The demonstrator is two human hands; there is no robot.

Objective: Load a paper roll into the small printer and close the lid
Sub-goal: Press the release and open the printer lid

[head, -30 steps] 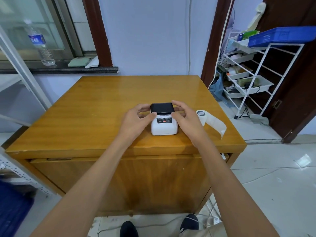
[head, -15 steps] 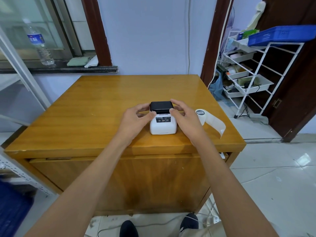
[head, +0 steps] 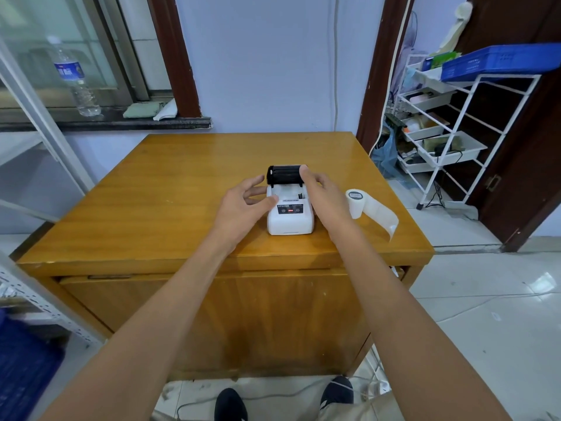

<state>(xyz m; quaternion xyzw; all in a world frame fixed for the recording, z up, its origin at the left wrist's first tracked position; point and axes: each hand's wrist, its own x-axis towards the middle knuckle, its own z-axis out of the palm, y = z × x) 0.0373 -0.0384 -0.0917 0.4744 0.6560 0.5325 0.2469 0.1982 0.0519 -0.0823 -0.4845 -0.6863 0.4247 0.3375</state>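
Printer sits near the front edge of the table, its black lid swung up and back so the paper bay shows open and, as far as I can tell, empty. The left hand lies against the printer's left side with fingers loosely spread, thumb touching the body, gripping nothing. The right hand is beside the right side, one fingertip touching the lid's right end; its other fingers are relaxed and hold nothing. The roll stands on end just right of the right hand, with a loose tail curling out past the table's right edge.

Risks, as I judge them: the tail hangs free, so a careless grab could drag it or unwind the roll further. Dropped in the wrong way round, the paper would feed from the wrong side. If the tail is not led out over the front lip, the lid may shut on it or fail to latch. The printer is light and near the edge, and a hard push could slide it.

A dark strip of print runs above the buttons, too small to read. The roll's core label is unreadable, as is the blue label on the bottle on the sill.
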